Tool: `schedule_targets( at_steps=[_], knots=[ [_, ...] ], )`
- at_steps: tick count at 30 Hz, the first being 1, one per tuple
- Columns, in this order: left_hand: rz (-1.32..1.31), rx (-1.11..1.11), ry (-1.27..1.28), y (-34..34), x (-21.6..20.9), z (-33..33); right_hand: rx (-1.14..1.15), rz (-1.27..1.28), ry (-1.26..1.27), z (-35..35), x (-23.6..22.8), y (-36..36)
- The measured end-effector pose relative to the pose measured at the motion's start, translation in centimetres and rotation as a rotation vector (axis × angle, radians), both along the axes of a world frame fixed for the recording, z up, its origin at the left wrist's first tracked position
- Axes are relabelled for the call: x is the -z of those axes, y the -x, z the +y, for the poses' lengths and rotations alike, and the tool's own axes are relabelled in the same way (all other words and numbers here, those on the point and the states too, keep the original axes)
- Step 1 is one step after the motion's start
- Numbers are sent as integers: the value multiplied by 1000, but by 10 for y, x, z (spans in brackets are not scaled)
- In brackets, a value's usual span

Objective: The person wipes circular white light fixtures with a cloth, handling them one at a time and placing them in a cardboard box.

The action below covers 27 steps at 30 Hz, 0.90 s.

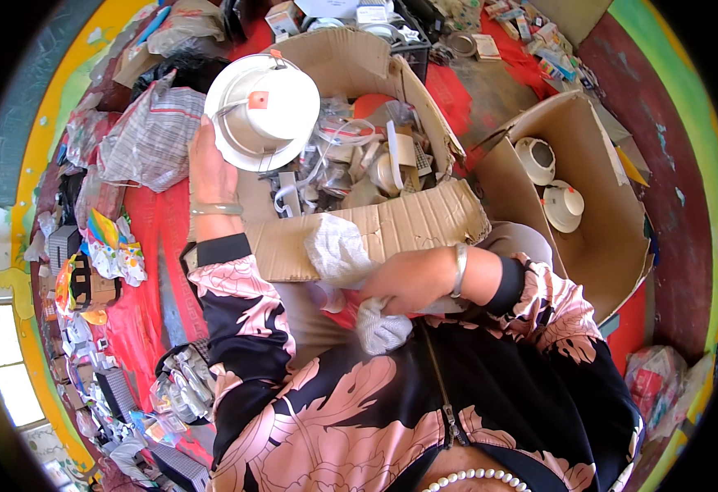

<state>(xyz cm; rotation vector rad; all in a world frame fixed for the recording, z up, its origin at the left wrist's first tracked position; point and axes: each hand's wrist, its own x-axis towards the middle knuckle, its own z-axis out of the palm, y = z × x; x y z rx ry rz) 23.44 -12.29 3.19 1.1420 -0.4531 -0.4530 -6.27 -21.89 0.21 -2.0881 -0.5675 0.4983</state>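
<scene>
Raised at the upper left, a round white recessed downlight (273,123) with metal spring clips and a small orange tag is gripped at its rim by my left hand (213,168). The fingers behind the light are partly hidden. My right hand (414,279), close to my body, is closed on a greyish-white knit cloth (383,326). Another pale cloth (338,248) lies over the front flap of an open cardboard box (433,217). Inside that box is a jumble of lamp parts, wires and plastic pieces (359,160), just right of the light.
To the right stands a second open cardboard box (609,254) holding two white lamp fixtures (537,160). A striped sack (155,135) and many bags and cartons line the left side. Red sheeting (141,320) covers parts of the floor. More small boxes (539,41) lie at the back right.
</scene>
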Motion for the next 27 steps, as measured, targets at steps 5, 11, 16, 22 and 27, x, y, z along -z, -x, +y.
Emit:
schedule_targets(
  at_steps=[5, 11, 16, 22, 27],
  knots=[
    [182, -65, 244, 17, -9, 37, 193, 10, -373, -38, -35, 0],
    [257, -82, 311, 64, 4, 31, 1142, -101, -1199, -86, -39, 2],
    [251, -68, 328, 63, 16, 24, 1352, -431, -1240, -87, -79, -29],
    [316, 43, 354, 91, 4, 1, 1263, -962, -339, -57, -52, -77],
    [290, 131, 373, 102, 11, 3, 998, -1118, 484, -31, -43, -92]
  ],
)
